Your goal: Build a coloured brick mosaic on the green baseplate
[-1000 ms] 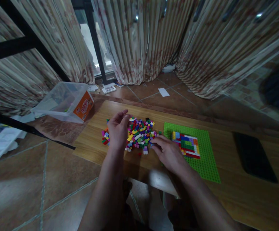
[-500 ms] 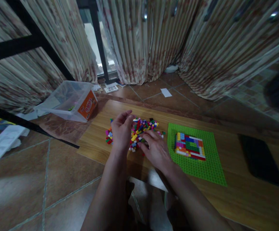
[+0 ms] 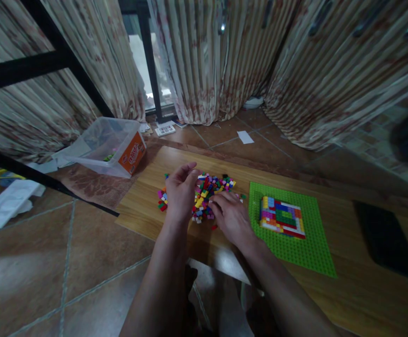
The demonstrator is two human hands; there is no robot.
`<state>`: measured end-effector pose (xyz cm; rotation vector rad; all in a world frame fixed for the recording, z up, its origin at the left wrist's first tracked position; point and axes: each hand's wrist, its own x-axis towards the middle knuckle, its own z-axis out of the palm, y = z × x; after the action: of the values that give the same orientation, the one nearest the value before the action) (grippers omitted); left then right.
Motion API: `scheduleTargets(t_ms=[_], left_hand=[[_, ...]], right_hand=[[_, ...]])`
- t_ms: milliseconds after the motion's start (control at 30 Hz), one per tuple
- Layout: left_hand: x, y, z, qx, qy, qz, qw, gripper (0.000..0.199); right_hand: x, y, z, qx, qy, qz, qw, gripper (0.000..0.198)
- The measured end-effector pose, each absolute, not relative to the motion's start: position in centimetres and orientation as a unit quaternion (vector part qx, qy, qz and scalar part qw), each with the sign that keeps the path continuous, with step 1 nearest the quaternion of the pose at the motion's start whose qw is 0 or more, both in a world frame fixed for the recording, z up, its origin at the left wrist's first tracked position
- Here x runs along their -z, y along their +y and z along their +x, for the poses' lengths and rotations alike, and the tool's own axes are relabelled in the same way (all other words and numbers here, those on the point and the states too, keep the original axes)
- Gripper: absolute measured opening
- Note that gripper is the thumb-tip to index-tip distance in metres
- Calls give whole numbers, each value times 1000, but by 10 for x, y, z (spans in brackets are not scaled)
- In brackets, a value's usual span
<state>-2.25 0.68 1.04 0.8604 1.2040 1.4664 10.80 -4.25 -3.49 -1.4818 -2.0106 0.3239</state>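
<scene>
Loose small toy bricks (image 3: 201, 199) in many colours lie in a heap on the wooden table. My left hand (image 3: 181, 194) is raised at the heap's left part, its fingers curled toward the thumb; anything between them is hidden. On the heap's right side, my right hand (image 3: 232, 217) reaches down with fingers and thumb drawn together among the bricks. What those fingertips hold is too small to make out. A green studded baseplate (image 3: 318, 248) lies to the right, bearing a low rectangular build of multicoloured bricks (image 3: 283, 216).
The wooden table (image 3: 144, 201) runs across in front of me. A dark flat object (image 3: 388, 238) lies at its right. Beyond the left end stands a clear plastic tub (image 3: 101, 140) with an orange label. A black metal bar (image 3: 49, 182) crosses the left side; curtains (image 3: 196, 70) hang behind.
The right hand has shifted slightly within the heap, and its fingers have drawn closer together. The left hand keeps nearly the same pose. The whole view has shifted a little.
</scene>
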Motion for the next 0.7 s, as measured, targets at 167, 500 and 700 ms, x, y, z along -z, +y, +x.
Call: scheduleTargets(t_ms=[167,500,700], left_hand=[[-11,6,-23,-608,500,359,501,32],[-10,3,-4,-552,506,398,530,29],[4,-4,15,-463,501,508,526,21]], right_hand=[[24,-45,121,-189,-652,-582,448,16],[2,-54,197,-299,-413,-607,609,25],[8,-61,233,-285,-378,-659,585,33]])
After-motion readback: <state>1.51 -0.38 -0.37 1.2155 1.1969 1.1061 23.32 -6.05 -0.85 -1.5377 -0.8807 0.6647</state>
